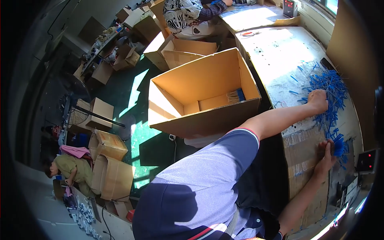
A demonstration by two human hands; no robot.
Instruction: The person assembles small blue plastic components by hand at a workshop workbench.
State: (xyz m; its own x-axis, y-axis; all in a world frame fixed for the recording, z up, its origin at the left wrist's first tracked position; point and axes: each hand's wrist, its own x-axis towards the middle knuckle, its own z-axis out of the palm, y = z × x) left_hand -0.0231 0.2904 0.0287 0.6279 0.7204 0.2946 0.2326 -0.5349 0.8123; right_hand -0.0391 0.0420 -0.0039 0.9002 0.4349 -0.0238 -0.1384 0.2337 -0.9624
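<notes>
A loose pile of thin blue sticks with fine wire-like ends [331, 85] spreads along the right side of the white worktable [276, 60]. My left hand [319, 100] reaches into the near edge of this pile with its fingers curled closed; what they pinch is hidden. Nearer to me, my right hand [326, 157] is closed round a gathered bundle of the same blue sticks [339, 146], their ends fanning out beyond the fingers. A flat cardboard sheet [304, 154] lies under my right forearm.
Left of the table stands an open carton [204, 120] with a bundle of blue-ended sticks [236, 96] inside. Red-handled scissors [250, 34] and a black box with red lights [366, 161] are on the table. A fan [80, 113], more cartons and two other people occupy the room.
</notes>
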